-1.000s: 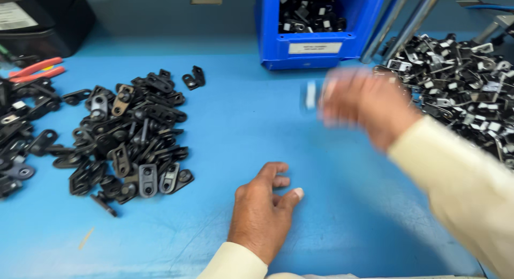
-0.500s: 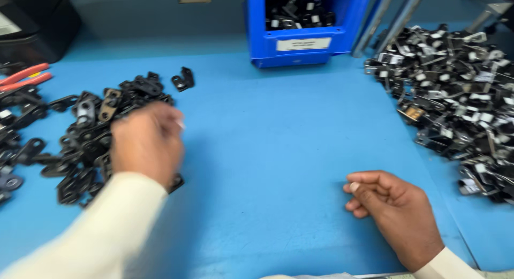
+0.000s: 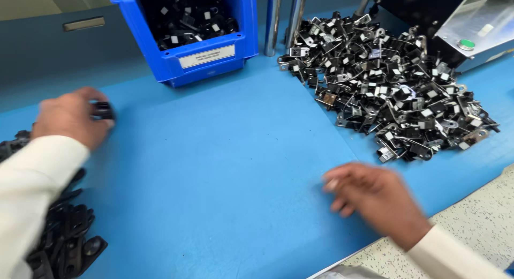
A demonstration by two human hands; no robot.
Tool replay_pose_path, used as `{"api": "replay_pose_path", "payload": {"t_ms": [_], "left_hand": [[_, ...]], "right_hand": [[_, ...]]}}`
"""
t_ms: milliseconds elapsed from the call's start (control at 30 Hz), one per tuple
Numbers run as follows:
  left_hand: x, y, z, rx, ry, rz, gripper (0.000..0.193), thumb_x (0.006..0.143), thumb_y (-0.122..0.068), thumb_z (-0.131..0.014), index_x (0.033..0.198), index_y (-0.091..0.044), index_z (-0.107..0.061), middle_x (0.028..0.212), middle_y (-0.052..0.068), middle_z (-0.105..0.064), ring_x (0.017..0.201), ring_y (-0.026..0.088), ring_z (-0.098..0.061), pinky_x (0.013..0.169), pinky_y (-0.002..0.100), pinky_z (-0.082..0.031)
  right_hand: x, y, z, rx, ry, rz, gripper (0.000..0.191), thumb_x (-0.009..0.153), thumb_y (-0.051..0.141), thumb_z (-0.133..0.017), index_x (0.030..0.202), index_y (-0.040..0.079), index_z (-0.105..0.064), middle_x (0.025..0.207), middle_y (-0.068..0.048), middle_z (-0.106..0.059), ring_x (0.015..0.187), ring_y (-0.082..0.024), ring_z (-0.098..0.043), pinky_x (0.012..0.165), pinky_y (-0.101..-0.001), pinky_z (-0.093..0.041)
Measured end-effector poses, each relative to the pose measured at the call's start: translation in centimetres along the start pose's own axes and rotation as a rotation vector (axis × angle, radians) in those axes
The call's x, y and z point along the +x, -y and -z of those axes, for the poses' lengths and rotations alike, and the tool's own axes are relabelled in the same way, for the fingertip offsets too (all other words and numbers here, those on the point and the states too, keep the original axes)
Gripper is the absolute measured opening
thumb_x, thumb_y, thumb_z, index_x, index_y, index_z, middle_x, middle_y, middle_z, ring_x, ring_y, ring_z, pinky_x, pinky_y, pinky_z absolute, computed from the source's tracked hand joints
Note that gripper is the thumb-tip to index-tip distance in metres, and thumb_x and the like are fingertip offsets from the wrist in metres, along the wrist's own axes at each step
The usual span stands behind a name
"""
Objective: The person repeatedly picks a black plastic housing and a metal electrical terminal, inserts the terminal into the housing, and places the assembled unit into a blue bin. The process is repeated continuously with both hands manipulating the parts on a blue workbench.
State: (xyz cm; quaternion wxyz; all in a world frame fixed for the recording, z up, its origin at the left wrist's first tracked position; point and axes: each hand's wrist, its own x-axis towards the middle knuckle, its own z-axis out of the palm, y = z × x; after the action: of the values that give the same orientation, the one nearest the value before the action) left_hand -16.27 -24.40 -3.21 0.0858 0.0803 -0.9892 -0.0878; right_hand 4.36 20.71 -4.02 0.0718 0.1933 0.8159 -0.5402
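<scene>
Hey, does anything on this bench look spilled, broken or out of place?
Nothing stands out. The black clips with white tabs lie in a loose heap on the blue bench, and more fill the blue bin. The left hand holds a small black part; the right hand hovers low, blurred.

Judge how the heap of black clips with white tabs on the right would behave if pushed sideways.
The heap of clips would probably spread rather than slide whole, since the pieces lie loose. They look interlocked, so some may drag neighbours. Flat and angular, they seem unlikely to roll across the blue table.
</scene>
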Motion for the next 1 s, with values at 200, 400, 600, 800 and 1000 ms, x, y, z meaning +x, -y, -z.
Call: {"api": "replay_pose_path", "payload": {"t_ms": [200,400,600,800,1000], "left_hand": [[-9.3,-10.7,1.0,-0.374,-0.008,-0.261,0.041,0.074,-0.004,-0.083,0.111,-0.015,-0.072,0.106,0.015,-0.075,0.098,0.035,-0.072,0.087,0.046,-0.057],[-16.8,-17.9,2.0,-0.706,0.375,-0.060,0.041,0.077,-0.009,-0.079,0.116,-0.020,-0.072,0.103,0.009,-0.077,0.095,0.025,-0.074,0.089,0.037,-0.059],[-18.7,-18.5,2.5,-0.794,0.451,0.134,0.031,0.086,-0.018,-0.075,0.117,-0.016,-0.071,0.108,0.005,-0.073,0.090,0.018,-0.074,0.086,0.036,-0.060],[-18.9,-18.5,2.3,-0.697,0.418,0.250,0.030,0.087,-0.020,-0.075,0.117,-0.016,-0.073,0.097,0.006,-0.072,0.082,0.020,-0.071,0.076,0.037,-0.061],[-19.0,-18.5,2.0,-0.779,0.423,0.312,0.024,0.087,-0.017,-0.074,0.110,-0.012,-0.072,0.082,0.006,-0.075,0.070,0.019,-0.074,0.069,0.036,-0.062]], "right_hand": [[6.5,2.9,4.9,-0.837,-0.464,0.407,0.040,0.088,0.033,-0.078,0.126,0.018,-0.074,0.096,-0.006,-0.075,0.070,-0.019,-0.071,0.064,-0.0330,-0.058],[9.2,4.7,4.6,-1.020,-0.452,0.472,0.033,0.087,0.033,-0.083,0.114,0.015,-0.079,0.092,-0.009,-0.075,0.071,-0.020,-0.071,0.068,-0.0355,-0.058],[6.4,4.9,2.5,-0.870,-0.184,0.548,0.025,0.084,0.027,-0.079,0.108,0.018,-0.080,0.096,-0.004,-0.074,0.074,-0.016,-0.073,0.068,-0.0323,-0.062],[6.0,7.6,-0.4,-0.966,-0.074,0.886,0.031,0.075,0.030,-0.083,0.102,0.014,-0.080,0.103,-0.007,-0.074,0.083,-0.024,-0.071,0.074,-0.0391,-0.058],[6.4,7.8,-3.3,-0.898,0.045,0.887,0.042,0.073,0.031,-0.084,0.110,0.013,-0.077,0.094,-0.008,-0.076,0.082,-0.027,-0.072,0.073,-0.0391,-0.057]]}}
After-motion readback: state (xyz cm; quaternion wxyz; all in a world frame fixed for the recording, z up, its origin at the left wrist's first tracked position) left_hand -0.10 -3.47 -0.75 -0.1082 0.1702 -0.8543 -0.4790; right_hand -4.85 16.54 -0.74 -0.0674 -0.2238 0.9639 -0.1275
